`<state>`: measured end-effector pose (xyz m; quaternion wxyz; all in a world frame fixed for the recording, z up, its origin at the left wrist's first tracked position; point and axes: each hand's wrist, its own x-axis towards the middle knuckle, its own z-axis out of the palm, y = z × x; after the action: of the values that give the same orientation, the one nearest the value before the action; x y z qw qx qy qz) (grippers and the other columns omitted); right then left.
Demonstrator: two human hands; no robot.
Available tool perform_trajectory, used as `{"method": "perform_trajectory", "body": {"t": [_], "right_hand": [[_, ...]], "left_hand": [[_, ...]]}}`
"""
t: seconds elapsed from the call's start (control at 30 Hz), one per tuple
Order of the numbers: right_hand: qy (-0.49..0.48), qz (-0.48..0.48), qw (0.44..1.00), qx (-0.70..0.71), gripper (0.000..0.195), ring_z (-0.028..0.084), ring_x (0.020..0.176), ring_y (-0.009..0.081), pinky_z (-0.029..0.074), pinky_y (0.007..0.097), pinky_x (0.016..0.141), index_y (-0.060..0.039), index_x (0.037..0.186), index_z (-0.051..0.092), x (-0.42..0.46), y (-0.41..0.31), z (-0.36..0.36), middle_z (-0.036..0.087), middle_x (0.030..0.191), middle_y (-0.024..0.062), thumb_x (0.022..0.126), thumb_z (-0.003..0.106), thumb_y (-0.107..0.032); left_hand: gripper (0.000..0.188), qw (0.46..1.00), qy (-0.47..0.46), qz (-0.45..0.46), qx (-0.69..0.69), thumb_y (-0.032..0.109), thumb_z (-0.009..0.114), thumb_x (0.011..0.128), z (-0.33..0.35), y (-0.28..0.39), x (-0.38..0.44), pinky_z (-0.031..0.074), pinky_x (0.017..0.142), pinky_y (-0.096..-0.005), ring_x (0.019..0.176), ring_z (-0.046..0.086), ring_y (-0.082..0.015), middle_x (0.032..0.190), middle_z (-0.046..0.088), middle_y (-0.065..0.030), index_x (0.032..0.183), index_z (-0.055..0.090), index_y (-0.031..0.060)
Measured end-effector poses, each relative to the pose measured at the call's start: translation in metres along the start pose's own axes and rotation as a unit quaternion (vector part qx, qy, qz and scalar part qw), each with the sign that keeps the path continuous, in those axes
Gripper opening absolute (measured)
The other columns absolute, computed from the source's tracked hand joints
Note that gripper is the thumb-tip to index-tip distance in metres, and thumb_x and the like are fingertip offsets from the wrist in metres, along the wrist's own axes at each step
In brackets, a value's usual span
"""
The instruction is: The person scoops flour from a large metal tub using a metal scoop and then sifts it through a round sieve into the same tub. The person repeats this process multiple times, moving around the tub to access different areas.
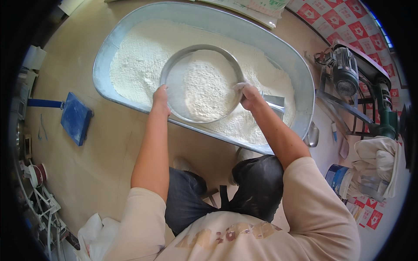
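Note:
A round metal sieve (169,63) with a heap of white powder (207,88) in it is held between my two hands. My left hand (161,99) grips its left rim, and my right hand (247,94), dusted white, grips the right rim. Beneath the sieve, a large oval metal tub (284,49) holds a broad bed of the same kind of powder (140,62). A metal scoop (275,101) lies on the powder just right of my right hand, partly hidden by my forearm.
A blue platform scale (76,118) stands on the floor at left. To the right are an electric motor (346,70) on a metal frame, a metal scoop or bowl (312,134) beside the tub, and a blue-and-white bucket (338,177) near white cloth sacks (375,153). More white sacks (98,233) lie at lower left.

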<state>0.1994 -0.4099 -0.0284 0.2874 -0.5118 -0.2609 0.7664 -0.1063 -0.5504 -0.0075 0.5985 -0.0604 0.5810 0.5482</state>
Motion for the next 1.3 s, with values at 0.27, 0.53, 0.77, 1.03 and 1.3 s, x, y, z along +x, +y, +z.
{"method": "perform_trajectory", "body": {"t": [0.27, 0.53, 0.77, 1.03, 1.3], "right_hand": [[0.111, 0.001, 0.994, -0.022, 0.023, 0.061, 0.078, 0.0196, 0.050, 0.0379, 0.066, -0.0037, 0.103, 0.062, -0.001, -0.005, -0.013, 0.063, 0.091, 0.0083, 0.080, 0.059, -0.005], [-0.085, -0.026, 0.993, -0.077, 0.024, 0.062, 0.077, 0.0211, 0.052, 0.0383, 0.078, -0.0059, 0.109, 0.062, -0.016, -0.022, -0.023, 0.062, 0.085, 0.0072, 0.085, 0.060, -0.008], [-0.088, -0.068, 0.990, -0.089, 0.046, 0.061, 0.085, 0.0166, 0.051, 0.0337, 0.066, -0.0102, 0.131, 0.052, -0.028, -0.028, 0.002, 0.064, 0.102, 0.0071, 0.086, 0.063, -0.009], [-0.078, -0.010, 0.995, -0.067, 0.024, 0.061, 0.077, 0.0182, 0.051, 0.0350, 0.069, -0.0011, 0.111, 0.058, -0.035, -0.024, 0.000, 0.064, 0.091, 0.0087, 0.088, 0.058, -0.008], [-0.047, -0.012, 0.994, -0.103, 0.017, 0.057, 0.072, 0.0209, 0.048, 0.0383, 0.059, -0.0022, 0.098, 0.059, -0.020, -0.017, 0.006, 0.058, 0.080, 0.0066, 0.085, 0.051, -0.009]], "left_hand": [[0.049, 0.998, 0.051, 0.026, -0.005, 0.030, 0.065, 0.087, 0.014, -0.010, -0.004, 0.053, 0.089, -0.0440, 0.098, 0.065, -0.0281, 0.114, 0.065, -0.0132, 0.124, 0.056, -0.0009], [0.050, 0.999, 0.031, 0.030, -0.019, 0.028, 0.069, 0.085, 0.029, -0.009, -0.025, 0.053, 0.084, -0.0422, 0.089, 0.065, -0.0262, 0.113, 0.065, -0.0122, 0.123, 0.057, -0.0006], [0.046, 0.999, 0.028, 0.023, 0.016, 0.025, 0.064, 0.087, 0.016, 0.001, -0.014, 0.055, 0.084, -0.0436, 0.093, 0.066, -0.0287, 0.111, 0.066, -0.0156, 0.124, 0.057, -0.0020], [0.041, 1.000, -0.019, 0.005, 0.014, 0.023, 0.063, 0.088, 0.013, 0.003, -0.012, 0.056, 0.086, -0.0433, 0.091, 0.067, -0.0275, 0.106, 0.067, -0.0166, 0.120, 0.059, -0.0011], [0.042, 0.992, -0.077, 0.060, 0.074, 0.026, 0.061, 0.085, 0.016, 0.021, -0.023, 0.055, 0.086, -0.0429, 0.095, 0.067, -0.0282, 0.109, 0.067, -0.0175, 0.117, 0.061, -0.0024]]}}
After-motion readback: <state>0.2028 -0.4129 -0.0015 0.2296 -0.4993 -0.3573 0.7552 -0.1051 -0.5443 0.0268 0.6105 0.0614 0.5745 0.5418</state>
